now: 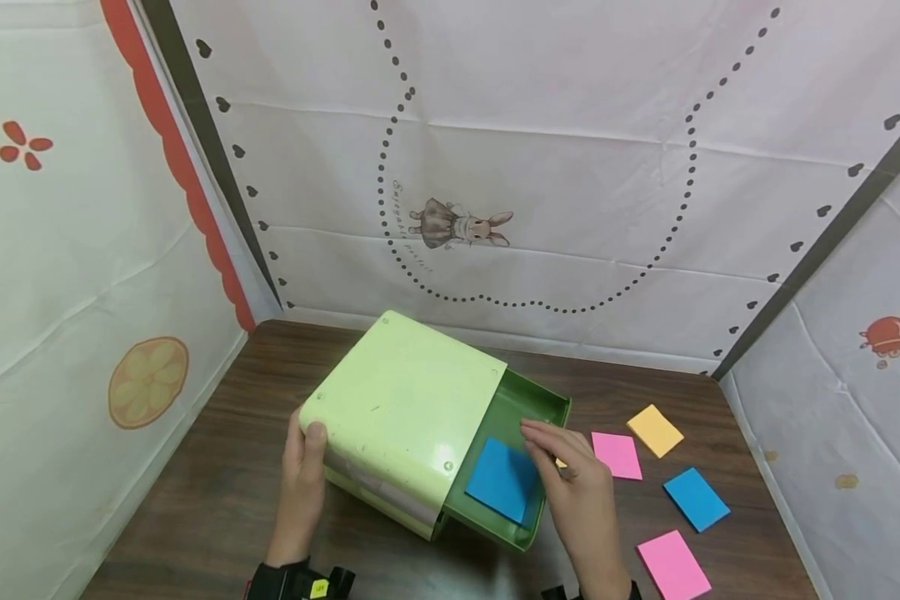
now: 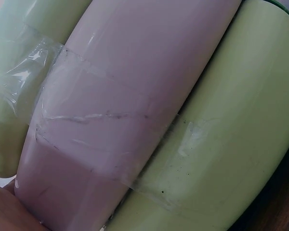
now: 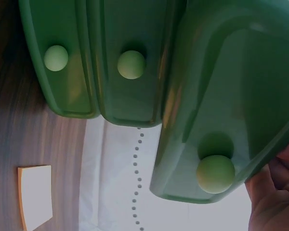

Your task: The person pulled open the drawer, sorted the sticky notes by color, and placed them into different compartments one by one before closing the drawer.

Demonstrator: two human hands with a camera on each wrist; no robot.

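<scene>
A light green desktop drawer box [image 1: 412, 400] stands on the table with its dark green top drawer [image 1: 487, 517] pulled out to the right. My left hand [image 1: 302, 475] grips the box's near left corner, thumb on top; the left wrist view shows its pink and green side [image 2: 120, 106] close up. Inside the drawer lies a blue sticky note pad [image 1: 501, 479]. My right hand [image 1: 581, 492] reaches over the drawer's front edge, its fingertips above the inside beside the blue pad, with nothing visible between them. In the right wrist view, that drawer's round knob [image 3: 215, 173] is near my fingers [image 3: 274, 204].
On the table to the right lie a pink pad [image 1: 617, 455], a yellow pad [image 1: 655, 431], a blue pad [image 1: 697, 499] and another pink pad [image 1: 674, 565]. Two shut drawers with knobs [image 3: 131, 64] sit beside the open one. Printed cloth walls [image 1: 555, 208] enclose the table [image 1: 217, 500].
</scene>
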